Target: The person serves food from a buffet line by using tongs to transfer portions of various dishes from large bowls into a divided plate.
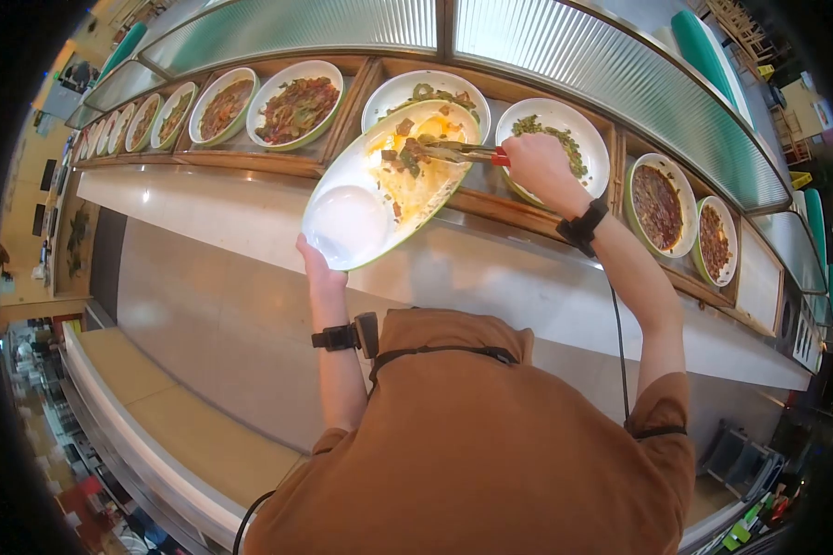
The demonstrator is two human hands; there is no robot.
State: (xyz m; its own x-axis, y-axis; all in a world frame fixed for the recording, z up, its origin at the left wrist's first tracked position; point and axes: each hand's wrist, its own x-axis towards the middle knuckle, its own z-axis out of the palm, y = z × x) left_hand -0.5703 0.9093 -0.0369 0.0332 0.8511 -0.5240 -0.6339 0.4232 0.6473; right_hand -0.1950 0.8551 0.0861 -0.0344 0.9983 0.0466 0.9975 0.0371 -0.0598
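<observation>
My left hand (321, 268) grips the lower left end of a large white bowl (345, 220) with a green outer rim. The bowl is tilted over the counter's front edge, its inside smeared with yellow-orange oil. My right hand (541, 166) is closed on red-handled tongs (458, 151), whose tips reach into the bowl at a clump of brown and green food (409, 159). Behind it, partly covered, stands a white dish of green peppers (426, 92). Beneath my right hand is a dish of chopped green vegetables (565, 139).
Dishes of reddish food (296, 106) and others line the wooden-framed counter (361, 83) to the left. Right of my arm are a dark red saucy dish (657, 203) and another dish (714, 242). A ribbed glass screen (565, 46) runs behind; a pale ledge (204, 203) runs in front.
</observation>
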